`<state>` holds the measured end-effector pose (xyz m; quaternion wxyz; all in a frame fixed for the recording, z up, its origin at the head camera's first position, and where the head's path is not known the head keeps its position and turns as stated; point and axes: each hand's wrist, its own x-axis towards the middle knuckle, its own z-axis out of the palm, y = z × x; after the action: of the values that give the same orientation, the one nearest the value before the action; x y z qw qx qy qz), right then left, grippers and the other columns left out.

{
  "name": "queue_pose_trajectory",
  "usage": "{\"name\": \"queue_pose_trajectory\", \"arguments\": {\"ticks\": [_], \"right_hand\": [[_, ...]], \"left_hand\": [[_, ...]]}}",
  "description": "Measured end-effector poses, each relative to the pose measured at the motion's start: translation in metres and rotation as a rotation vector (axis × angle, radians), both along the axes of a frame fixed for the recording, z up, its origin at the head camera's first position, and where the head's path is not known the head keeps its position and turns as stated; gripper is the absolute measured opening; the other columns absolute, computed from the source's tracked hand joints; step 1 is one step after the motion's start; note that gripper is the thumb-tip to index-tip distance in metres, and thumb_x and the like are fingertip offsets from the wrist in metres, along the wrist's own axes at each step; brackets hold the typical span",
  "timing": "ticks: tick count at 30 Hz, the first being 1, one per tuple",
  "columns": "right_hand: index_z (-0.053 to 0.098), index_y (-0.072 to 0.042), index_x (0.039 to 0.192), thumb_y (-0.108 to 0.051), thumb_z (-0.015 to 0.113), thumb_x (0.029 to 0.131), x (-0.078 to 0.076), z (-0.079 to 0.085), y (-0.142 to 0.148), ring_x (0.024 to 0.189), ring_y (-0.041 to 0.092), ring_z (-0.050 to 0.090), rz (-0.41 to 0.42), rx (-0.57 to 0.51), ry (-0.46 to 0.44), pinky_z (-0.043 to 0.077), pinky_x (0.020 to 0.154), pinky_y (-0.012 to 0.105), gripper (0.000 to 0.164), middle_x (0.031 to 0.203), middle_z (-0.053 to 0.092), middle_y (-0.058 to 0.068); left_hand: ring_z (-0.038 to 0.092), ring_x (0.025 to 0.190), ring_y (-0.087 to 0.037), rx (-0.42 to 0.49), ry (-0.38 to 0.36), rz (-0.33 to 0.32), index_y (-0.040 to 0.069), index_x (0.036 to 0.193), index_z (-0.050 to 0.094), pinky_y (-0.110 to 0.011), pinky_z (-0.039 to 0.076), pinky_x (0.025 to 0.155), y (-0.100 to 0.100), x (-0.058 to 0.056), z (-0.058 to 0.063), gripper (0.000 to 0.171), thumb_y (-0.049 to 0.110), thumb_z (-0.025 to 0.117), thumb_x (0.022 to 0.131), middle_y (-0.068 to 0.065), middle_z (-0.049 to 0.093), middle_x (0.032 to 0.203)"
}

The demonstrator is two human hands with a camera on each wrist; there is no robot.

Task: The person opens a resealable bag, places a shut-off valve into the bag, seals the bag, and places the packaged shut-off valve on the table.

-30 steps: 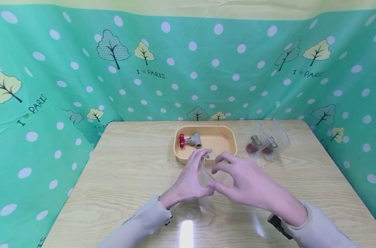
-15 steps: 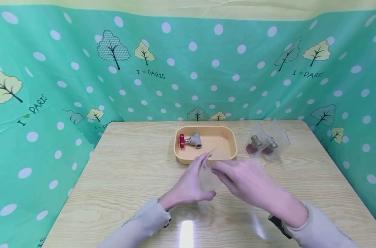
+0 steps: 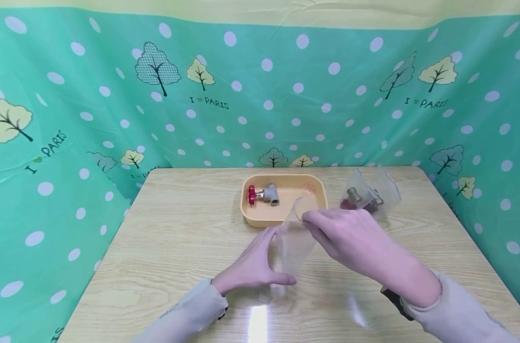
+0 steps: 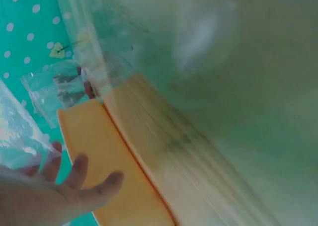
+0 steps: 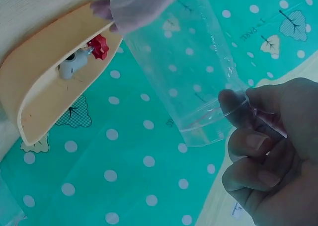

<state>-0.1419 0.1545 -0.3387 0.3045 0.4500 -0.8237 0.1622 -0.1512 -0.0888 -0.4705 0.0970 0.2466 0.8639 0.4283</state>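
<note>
My right hand (image 3: 350, 238) pinches the upper edge of a clear zip bag (image 3: 295, 243) between thumb and index finger. The right wrist view shows the bag (image 5: 174, 72) hanging flat, with nothing visible inside. My left hand (image 3: 253, 262) is beside the bag's left side, thumb and fingers spread; whether it touches the plastic I cannot tell. Just beyond the hands, a grey valve with a red handwheel (image 3: 268, 194) lies at the left end of a shallow orange tray (image 3: 253, 222). In the left wrist view the bag blurs much of the picture.
Two clear bags (image 3: 358, 188), each with a metal valve and a red part inside, lie on the wooden table (image 3: 165, 238) right of the tray. A green dotted curtain (image 3: 251, 114) surrounds the table at the back and sides.
My right hand has taken the bag's edge in a pinch and moved up and right, pulling the bag straighter. My left hand has loosened from around the bag and shifted slightly down and left.
</note>
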Motion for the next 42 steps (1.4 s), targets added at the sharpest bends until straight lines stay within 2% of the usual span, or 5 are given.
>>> {"name": "queue_pose_trajectory", "arguments": {"ticks": [7, 15, 27, 33, 42], "right_hand": [[0.067, -0.014, 0.096, -0.01, 0.066, 0.099, 0.005, -0.012, -0.009, 0.051, -0.001, 0.024, 0.015, 0.092, -0.041, 0.016, 0.042, 0.013, 0.005, 0.061, 0.045, -0.014], [0.058, -0.017, 0.083, -0.025, 0.091, 0.078, 0.01, -0.027, -0.023, 0.05, 0.001, 0.026, 0.009, 0.209, -0.007, 0.02, 0.039, 0.017, 0.034, 0.06, 0.043, -0.011], [0.064, -0.019, 0.085, -0.037, 0.069, 0.102, 0.008, -0.022, -0.022, 0.053, -0.003, 0.034, 0.071, 0.108, -0.159, 0.025, 0.043, 0.012, 0.026, 0.073, 0.055, -0.012], [0.077, -0.015, 0.094, -0.028, 0.068, 0.103, -0.017, -0.006, -0.011, 0.056, -0.003, 0.047, 0.021, -0.065, -0.262, 0.036, 0.044, 0.014, 0.018, 0.085, 0.07, -0.008], [0.079, -0.013, 0.099, -0.02, 0.067, 0.103, -0.077, 0.007, -0.002, 0.062, 0.009, 0.053, -0.147, -0.011, -0.489, 0.05, 0.059, 0.032, 0.015, 0.084, 0.071, -0.006]], "left_hand": [[0.033, 0.151, -0.018, 0.162, 0.016, 0.078, 0.032, 0.167, 0.023, -0.056, 0.03, 0.121, 0.011, -0.002, 0.013, 0.123, 0.056, 0.094, 0.07, 0.01, 0.033, 0.166], [0.041, 0.147, -0.015, 0.255, 0.077, 0.054, 0.02, 0.162, 0.037, -0.047, 0.031, 0.122, 0.023, -0.008, 0.016, 0.11, 0.04, 0.097, 0.072, 0.008, 0.051, 0.155], [0.055, 0.135, -0.016, 0.326, 0.105, 0.016, 0.012, 0.151, 0.053, -0.042, 0.042, 0.116, 0.022, -0.01, 0.012, 0.091, 0.022, 0.097, 0.072, 0.004, 0.061, 0.145], [0.049, 0.14, -0.012, 0.301, 0.011, 0.053, 0.024, 0.153, 0.051, -0.05, 0.038, 0.117, 0.02, -0.009, 0.013, 0.09, 0.037, 0.095, 0.075, 0.014, 0.056, 0.148], [0.053, 0.136, -0.013, 0.329, 0.012, 0.063, 0.022, 0.149, 0.055, -0.054, 0.042, 0.114, 0.016, -0.012, 0.006, 0.086, 0.036, 0.096, 0.075, 0.014, 0.062, 0.14]]}}
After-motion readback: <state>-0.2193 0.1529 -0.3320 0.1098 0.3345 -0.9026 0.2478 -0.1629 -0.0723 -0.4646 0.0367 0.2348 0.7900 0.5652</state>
